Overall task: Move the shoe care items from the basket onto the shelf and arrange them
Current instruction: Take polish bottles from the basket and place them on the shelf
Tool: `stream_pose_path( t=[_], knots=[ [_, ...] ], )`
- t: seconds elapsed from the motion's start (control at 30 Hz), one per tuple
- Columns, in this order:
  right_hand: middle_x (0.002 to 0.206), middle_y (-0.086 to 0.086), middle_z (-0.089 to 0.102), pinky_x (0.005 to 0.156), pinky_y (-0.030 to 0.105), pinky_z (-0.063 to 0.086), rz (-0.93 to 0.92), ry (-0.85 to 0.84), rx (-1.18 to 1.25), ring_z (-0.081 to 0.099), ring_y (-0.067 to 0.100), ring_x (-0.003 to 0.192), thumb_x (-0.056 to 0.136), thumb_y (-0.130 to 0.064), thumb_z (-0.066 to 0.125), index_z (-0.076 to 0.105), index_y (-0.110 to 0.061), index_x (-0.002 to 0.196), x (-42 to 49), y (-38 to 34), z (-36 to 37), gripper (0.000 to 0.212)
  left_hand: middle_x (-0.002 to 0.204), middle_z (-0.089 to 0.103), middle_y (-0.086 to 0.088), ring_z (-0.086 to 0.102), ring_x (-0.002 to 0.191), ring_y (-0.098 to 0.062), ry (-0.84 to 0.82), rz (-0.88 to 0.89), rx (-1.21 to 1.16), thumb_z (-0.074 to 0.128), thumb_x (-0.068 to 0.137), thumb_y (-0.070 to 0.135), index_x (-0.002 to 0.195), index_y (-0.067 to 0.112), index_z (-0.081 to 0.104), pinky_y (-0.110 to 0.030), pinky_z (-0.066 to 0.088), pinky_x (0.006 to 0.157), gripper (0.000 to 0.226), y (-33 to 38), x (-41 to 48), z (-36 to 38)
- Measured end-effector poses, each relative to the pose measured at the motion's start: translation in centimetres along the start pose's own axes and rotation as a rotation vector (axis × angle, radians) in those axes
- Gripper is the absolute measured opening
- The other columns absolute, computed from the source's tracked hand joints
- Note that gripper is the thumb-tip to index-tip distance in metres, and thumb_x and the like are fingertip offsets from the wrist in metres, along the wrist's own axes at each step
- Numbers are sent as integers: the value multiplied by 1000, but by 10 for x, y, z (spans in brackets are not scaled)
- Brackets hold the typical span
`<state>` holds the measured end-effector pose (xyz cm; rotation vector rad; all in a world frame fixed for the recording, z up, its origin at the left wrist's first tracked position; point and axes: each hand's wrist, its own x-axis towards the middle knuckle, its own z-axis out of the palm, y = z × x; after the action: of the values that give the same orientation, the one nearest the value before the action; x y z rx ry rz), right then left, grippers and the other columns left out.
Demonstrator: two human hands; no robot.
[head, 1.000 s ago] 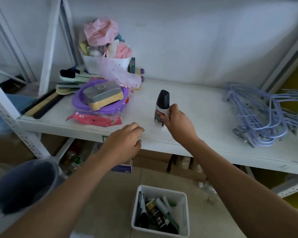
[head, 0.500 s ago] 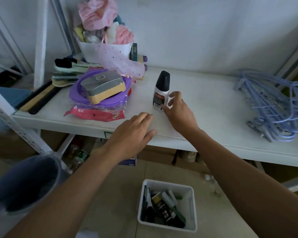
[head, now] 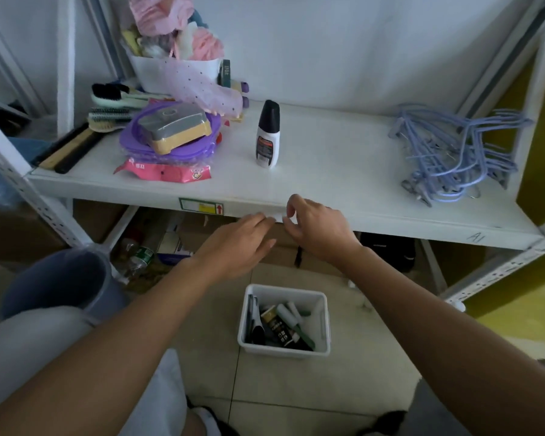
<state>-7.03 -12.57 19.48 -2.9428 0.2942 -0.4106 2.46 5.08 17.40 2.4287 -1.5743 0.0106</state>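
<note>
White metal shelf (head: pixel 328 171) filled most of the view; its front edge ran left to right just above both hands. Grey bucket (head: pixel 60 278) stood on the floor at lower left. Bundle of blue hangers (head: pixel 453 152) lay on the right end of the shelf. At the left end: a white tub of pink and yellow cloths (head: pixel 173 48) at the back, brushes (head: pixel 110 105) beside it, and a stack of purple lids (head: pixel 170 143) carrying a grey-and-tan sponge box (head: pixel 175 127), with a pink packet (head: pixel 164 173) under the front of the stack.

White basket (head: pixel 323 325) sat on the floor tiles below the shelf, between the two forearms, with several tubes and bottles lying in it; individual items too small to name.

Shoe polish bottle (head: pixel 267 136), white with a black cap, stood upright on the shelf, right of the purple stack, well apart from both hands.

Left hand (head: pixel 236 243) and right hand (head: pixel 318 228) met at the shelf's front edge, fingertips nearly touching. Right grip: thumb and forefinger curled close, possibly pinching something small and white; cannot tell. Left grip: fingers extended and loose, holding nothing visible.
</note>
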Motion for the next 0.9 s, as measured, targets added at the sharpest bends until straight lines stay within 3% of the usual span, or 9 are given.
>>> stream_pose_path(
  t=[0.07, 0.23, 0.33, 0.43, 0.5, 0.6, 0.67, 0.77, 0.9],
  knots=[
    [91, -4, 62, 62, 37, 49, 25, -83, 7, 61, 26, 73, 96, -40, 43, 49, -21, 100, -14, 0, 17, 19, 134, 49, 2, 58, 110, -18, -34, 59, 27, 42, 103, 43, 143, 18, 46, -35, 52, 80, 47, -3, -1, 8],
    [108, 7, 66, 74, 39, 53, 134, -478, -58, 65, 31, 95, 94, -33, 49, 54, -17, 114, -42, 15, 83, 26, 153, 36, 3, 51, 127, -17, -129, 22, 50, 35, 105, 47, 155, 17, 31, -38, 50, 98, 58, -21, -4, 34],
    [115, 9, 64, 76, 37, 51, 143, -620, -104, 64, 31, 100, 94, -28, 51, 55, -17, 123, -54, 20, 134, 31, 168, 9, 0, 25, 150, -21, -366, -33, 68, 30, 104, 55, 161, 19, 5, -43, 36, 114, 72, -30, -18, 66],
    [116, 9, 65, 76, 35, 50, 219, -700, -54, 65, 28, 102, 95, -24, 52, 59, -15, 121, -65, 23, 192, 29, 168, -12, -4, 8, 155, -24, -604, -45, 152, 28, 102, 61, 158, 15, -15, -46, 29, 118, 84, -42, -41, 98],
    [121, 10, 65, 78, 35, 51, 264, -776, -32, 65, 27, 104, 95, -20, 52, 60, -11, 122, -77, 26, 228, 29, 166, -22, -4, 0, 156, -21, -656, -69, 132, 27, 101, 63, 156, 16, -22, -47, 26, 120, 87, -48, -50, 109],
    [152, 7, 34, 92, 45, 51, 292, -851, -29, 44, 28, 136, 95, -18, 55, 41, -15, 142, -95, 28, 263, 49, 164, -27, -2, -7, 155, -18, -608, -110, 76, 25, 101, 64, 155, 17, -25, -45, 22, 123, 87, -50, -55, 117],
    [160, 1, 20, 95, 44, 49, 331, -850, -11, 33, 24, 145, 96, -17, 55, 32, -18, 149, -102, 30, 279, 58, 164, -27, -3, -7, 155, -19, -570, -123, 78, 23, 101, 64, 155, 15, -24, -45, 24, 122, 87, -51, -57, 122],
    [158, 2, 32, 94, 39, 50, 404, -865, -56, 44, 26, 138, 98, -18, 55, 44, -18, 144, -105, 31, 296, 47, 164, -27, -4, -6, 155, -20, -569, -125, 65, 23, 101, 64, 156, 13, -22, -46, 28, 121, 87, -49, -56, 126],
    [125, 5, 65, 79, 33, 52, 489, -861, -116, 64, 25, 110, 97, -23, 57, 63, -16, 124, -105, 29, 313, 29, 167, -20, -4, -3, 155, -20, -529, -99, 37, 29, 102, 62, 159, 12, -14, -44, 29, 120, 87, -45, -45, 127]
  ],
)
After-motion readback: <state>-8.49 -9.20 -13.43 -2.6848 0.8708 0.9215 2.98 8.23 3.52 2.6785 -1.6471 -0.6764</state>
